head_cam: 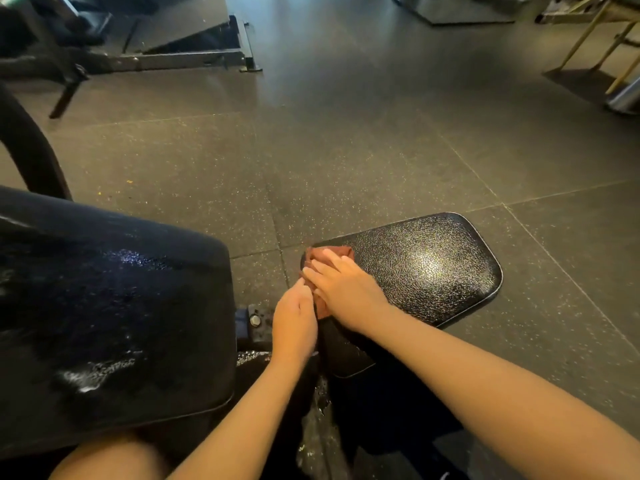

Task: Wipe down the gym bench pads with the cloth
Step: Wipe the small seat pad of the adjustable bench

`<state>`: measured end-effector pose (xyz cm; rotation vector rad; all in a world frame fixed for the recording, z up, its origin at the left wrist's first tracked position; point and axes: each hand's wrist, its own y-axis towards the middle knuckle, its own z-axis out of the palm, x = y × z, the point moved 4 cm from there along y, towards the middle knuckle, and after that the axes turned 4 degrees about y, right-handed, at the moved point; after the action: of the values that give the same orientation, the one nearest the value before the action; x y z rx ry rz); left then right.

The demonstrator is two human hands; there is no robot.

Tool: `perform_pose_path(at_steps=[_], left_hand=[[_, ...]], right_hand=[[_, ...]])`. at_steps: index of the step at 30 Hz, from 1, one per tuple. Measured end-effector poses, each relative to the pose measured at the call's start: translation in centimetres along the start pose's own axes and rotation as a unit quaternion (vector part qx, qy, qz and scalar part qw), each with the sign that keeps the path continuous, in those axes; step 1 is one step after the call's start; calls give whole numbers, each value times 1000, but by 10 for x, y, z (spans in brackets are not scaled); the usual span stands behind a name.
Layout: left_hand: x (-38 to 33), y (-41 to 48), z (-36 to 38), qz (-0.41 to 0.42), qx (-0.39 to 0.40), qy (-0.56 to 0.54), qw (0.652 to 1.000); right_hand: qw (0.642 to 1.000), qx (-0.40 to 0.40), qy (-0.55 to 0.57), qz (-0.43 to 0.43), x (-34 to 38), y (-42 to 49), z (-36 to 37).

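head view: looking down on two black bench pads over a speckled rubber floor [346, 150].
cloth [329, 253]: reddish-brown, bunched, lying on the near left corner of the seat pad [422, 268], mostly hidden under the hand.
right hand [343, 289]: flat on the cloth, fingers [332, 259] straight and close together, pressing it onto the pad.
left hand [294, 320]: just beside the right, at the cloth's near edge; fingers curled, but cannot tell whether pinching the cloth or only touching it.
back pad [121, 306]: off to the left, apart from both hands, glistening in patches, probably damp.
step: likely starting the seat pad wipe from its corner; most of that surface not yet covered.
next: calls for even pressure and long strokes toward the far right edge, keeping the cloth under the palm.
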<state>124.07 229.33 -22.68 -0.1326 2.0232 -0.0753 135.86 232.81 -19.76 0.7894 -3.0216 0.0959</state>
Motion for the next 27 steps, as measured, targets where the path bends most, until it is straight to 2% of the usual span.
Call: perform_pose_path(at_steps=[1,4,6,9,10,12,16,18,22,25,27], left_hand=[[-5,-3,2,29,18,45,998],[-9,-11,11,60,70,160,983],[-8,-14,15,67,83,199,974],[-3,-16,17,91,71,201,973],[-3,-17,17,90,67,195,974],[-3,-24,19,89,64,183,977],[-6,-40,22,81,74,195,975],[-10,-42,20,84,66,183,977],[-21,-43,17,82,20,65,994],[-23,-45,27,91,34,173,980],[-19,-48,34,64,50,205,975]], right_hand=[[1000,-6,-17,18,-8,-6,-4],[985,-27,-23,167,-34,-22,-19],[978,-43,-13,203,-22,-34,-18],[992,-19,11,126,9,-53,0],[995,-1,-5,104,8,-59,2],[994,-23,-50,94,-11,-69,-11],[968,-89,-24,234,-56,-82,-35],[959,-110,-15,261,-44,-83,-29],[990,-29,8,141,-4,-87,-2],[991,-58,-30,117,-32,-96,-20],[979,-83,-32,183,-55,-102,-35]])
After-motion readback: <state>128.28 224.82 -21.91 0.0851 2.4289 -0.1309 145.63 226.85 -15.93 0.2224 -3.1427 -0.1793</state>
